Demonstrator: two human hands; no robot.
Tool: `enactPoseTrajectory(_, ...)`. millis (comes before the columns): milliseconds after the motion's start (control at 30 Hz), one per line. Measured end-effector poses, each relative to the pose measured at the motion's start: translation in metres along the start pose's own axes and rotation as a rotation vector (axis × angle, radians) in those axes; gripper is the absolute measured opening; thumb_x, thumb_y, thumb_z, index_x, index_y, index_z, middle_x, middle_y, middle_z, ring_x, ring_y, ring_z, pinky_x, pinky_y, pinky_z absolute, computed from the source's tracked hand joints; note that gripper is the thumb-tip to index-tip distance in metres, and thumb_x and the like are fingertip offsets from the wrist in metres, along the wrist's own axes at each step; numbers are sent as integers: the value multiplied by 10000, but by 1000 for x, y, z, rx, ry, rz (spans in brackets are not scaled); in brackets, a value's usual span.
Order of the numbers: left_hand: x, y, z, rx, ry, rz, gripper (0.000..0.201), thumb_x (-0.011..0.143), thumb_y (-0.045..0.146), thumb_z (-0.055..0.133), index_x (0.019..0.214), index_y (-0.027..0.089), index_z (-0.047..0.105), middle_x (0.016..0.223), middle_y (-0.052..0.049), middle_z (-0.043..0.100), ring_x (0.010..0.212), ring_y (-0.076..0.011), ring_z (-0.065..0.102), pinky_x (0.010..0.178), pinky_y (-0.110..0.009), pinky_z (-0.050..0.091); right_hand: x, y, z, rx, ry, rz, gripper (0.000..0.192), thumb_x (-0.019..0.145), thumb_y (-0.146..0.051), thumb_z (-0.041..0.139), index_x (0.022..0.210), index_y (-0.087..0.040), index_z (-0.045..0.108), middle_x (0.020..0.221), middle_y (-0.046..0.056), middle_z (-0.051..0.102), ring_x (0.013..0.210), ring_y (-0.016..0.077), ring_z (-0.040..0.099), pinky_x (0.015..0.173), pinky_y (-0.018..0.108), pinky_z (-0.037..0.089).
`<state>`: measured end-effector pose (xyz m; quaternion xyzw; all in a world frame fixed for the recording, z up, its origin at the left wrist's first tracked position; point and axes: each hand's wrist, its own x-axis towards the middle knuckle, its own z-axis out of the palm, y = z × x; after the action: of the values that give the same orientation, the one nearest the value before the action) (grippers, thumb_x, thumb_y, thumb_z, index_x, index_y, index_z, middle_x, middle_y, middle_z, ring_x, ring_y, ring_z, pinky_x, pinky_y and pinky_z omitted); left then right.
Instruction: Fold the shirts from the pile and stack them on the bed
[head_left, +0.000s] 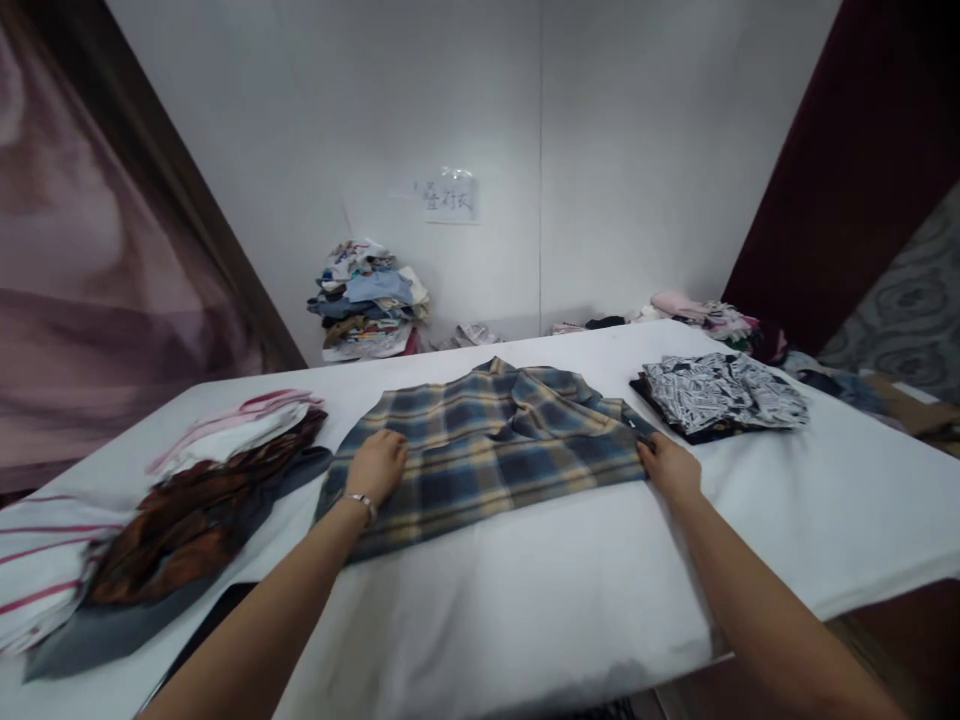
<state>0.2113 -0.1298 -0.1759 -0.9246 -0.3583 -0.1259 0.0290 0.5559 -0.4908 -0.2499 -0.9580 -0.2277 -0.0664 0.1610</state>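
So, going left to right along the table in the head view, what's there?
Striped cloth → brown garment → left hand on the plaid shirt → right hand at the shirt's right edge → black-and-white patterned clothes, all on the white table.

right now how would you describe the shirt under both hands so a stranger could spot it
On the white table, look at the middle, between the garment pile and the black-and-white printed stack. The plaid shirt lies spread flat there, the only blue-and-tan check.
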Motion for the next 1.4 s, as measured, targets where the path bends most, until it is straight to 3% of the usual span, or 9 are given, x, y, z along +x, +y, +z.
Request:
enactPoseTrajectory(67, 24, 35, 4, -58, -2, 134, 241, 864, 225, 445, 993, 177, 644, 1090, -96, 646, 1062, -228, 578, 966, -327, 434, 0, -2, -1, 35, 82, -69, 357, 870, -362, 436, 1110, -199, 644, 981, 96, 686, 857, 241, 608, 702, 324, 424)
enactPoseTrajectory(200, 67, 109, 16, -165, -22, 282, 218, 849, 213, 489, 990, 171, 650, 1084, -101, 648, 1062, -228, 576, 960, -336, 439, -6, -13, -4, 95, 264, -371, 346, 866, -242, 440, 1141, -150, 628, 1117, 132, 639, 1033, 264, 545, 856, 365, 397)
enactPoseTrajectory(333, 105, 168, 34, -181, -44, 320, 242, 863, 230, 476, 1017, 171, 654, 1094, -100, 647, 1030, -216, 592, 920, -325, 459, -11, -25, -2, 185, 45, -575, 266, 898, -196, 420, 956, -184, 680, 906, 81, 652, 886, 206, 554, 783, 311, 405)
enactPoseTrajectory(567, 157, 223, 59, -89, -87, 503, 436, 822, 88, 435, 1215, 182, 599, 1298, -110, 582, 1195, -229, 498, 999, -370, 400, -8, -24, 7, 254, -57, -482, 232, 899, -203, 455, 933, -224, 684, 891, 44, 645, 882, 186, 554, 743, 279, 407)
enactPoseTrajectory(733, 178, 239, 70, 27, -176, 699, 495, 797, 67, 442, 1239, 233, 587, 1269, -79, 622, 1242, -235, 456, 1055, -447, 317, -7, -24, 7, 294, -97, -414, 248, 894, -212, 463, 1028, -234, 671, 947, 43, 657, 930, 190, 578, 762, 280, 426)
enactPoseTrajectory(900, 192, 239, 72, 161, -191, 747, 314, 785, 87, 469, 960, 197, 706, 1003, -103, 696, 1123, -261, 526, 1125, -533, 141, -7, -25, 6, 302, -120, -383, 254, 882, -216, 476, 1046, -238, 669, 963, 45, 654, 954, 192, 587, 782, 280, 432)
enactPoseTrajectory(1033, 196, 234, 59, 248, -171, 778, 211, 752, 106, 515, 811, 169, 707, 1030, -125, 669, 1157, -282, 501, 1133, -544, 107, -6, -25, 4, 313, -136, -363, 263, 877, -218, 484, 1070, -229, 663, 968, 43, 653, 962, 191, 588, 782, 275, 431)
enactPoseTrajectory(1267, 185, 226, 23, 141, -275, 812, 166, 721, 170, 553, 855, 181, 649, 1078, -85, 669, 1341, -252, 358, 1136, -487, 197, -8, -28, 3, 264, -149, -344, 303, 881, -223, 466, 1127, -215, 643, 1009, 53, 652, 1005, 201, 581, 822, 288, 420)
enactPoseTrajectory(1400, 171, 227, 28, 135, -340, 819, 427, 731, 133, 530, 1147, 197, 599, 1258, -75, 613, 1365, -253, 331, 1134, -499, 195, -9, -30, 3, 248, -131, -339, 315, 886, -217, 446, 1131, -205, 644, 1013, 58, 651, 1022, 202, 578, 847, 287, 417)
